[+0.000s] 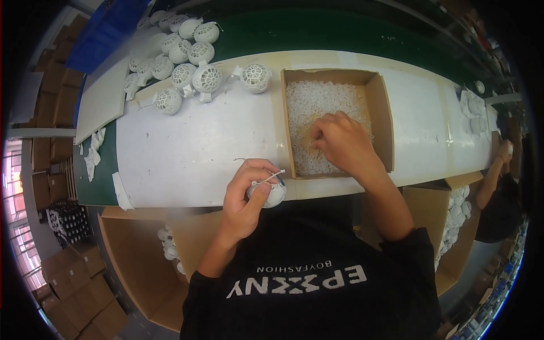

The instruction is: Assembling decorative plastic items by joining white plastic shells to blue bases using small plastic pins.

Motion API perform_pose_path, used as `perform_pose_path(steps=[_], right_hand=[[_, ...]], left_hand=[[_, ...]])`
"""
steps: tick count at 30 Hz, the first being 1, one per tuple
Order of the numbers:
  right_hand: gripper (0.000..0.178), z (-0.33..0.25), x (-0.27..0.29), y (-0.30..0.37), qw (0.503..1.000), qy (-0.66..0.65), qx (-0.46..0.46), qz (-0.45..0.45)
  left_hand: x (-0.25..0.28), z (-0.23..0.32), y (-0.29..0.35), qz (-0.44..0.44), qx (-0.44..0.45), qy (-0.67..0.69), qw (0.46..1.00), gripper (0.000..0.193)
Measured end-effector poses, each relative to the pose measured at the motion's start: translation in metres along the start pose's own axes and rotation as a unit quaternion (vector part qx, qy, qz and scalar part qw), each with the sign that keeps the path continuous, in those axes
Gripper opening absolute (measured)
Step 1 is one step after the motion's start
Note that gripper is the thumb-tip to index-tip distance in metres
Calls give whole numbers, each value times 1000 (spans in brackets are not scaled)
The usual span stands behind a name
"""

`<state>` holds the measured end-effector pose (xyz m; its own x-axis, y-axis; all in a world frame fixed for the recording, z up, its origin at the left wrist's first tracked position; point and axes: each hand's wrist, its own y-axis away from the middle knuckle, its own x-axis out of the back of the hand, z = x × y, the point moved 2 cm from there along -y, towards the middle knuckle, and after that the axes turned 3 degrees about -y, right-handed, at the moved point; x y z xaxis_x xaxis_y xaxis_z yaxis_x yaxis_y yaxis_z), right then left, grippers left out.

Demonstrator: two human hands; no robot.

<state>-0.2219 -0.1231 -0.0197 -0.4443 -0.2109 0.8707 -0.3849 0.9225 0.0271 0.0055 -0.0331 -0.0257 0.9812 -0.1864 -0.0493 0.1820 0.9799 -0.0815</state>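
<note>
White ball (275,196), gripped in left hand (243,195), lies left and bodyward of right hand (344,143), whose fingers bunch at translucent pieces (320,96) inside cardboard box (379,116); whether they hold any: cannot tell.

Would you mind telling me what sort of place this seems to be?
It looks like a factory assembly or packing workshop, judging by the many white openwork balls on the worktable, the open cardboard box of small translucent pieces, and the brown cartons stacked at left.
</note>
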Motion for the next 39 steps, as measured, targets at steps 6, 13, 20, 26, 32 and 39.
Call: perform_pose_path(steps=[6, 13, 20, 26, 32, 39], right_hand=[[7, -2, 11, 0, 997, -67, 11, 48], [7, -35, 26, 24, 888, -453, -24, 80], [12, -51, 21, 29, 868, -490, 79, -5], [13, -47, 10, 28, 836, -543, 79, -19], [12, -50, 11, 30, 795, -604, 10, -53], [14, -53, 13, 25, 883, -449, 137, 16]], left_hand=[[1, 1, 2, 8, -4, -9, 1000, 14], [-2, 9, -3, 4, -9, -10, 1000, 13], [-11, 18, -7, -14, -31, -45, 998, 12], [-8, 18, -4, -18, -29, -54, 998, 11], [-8, 20, -6, -21, -20, -59, 998, 10], [-14, 18, -7, -32, -14, -87, 996, 19]])
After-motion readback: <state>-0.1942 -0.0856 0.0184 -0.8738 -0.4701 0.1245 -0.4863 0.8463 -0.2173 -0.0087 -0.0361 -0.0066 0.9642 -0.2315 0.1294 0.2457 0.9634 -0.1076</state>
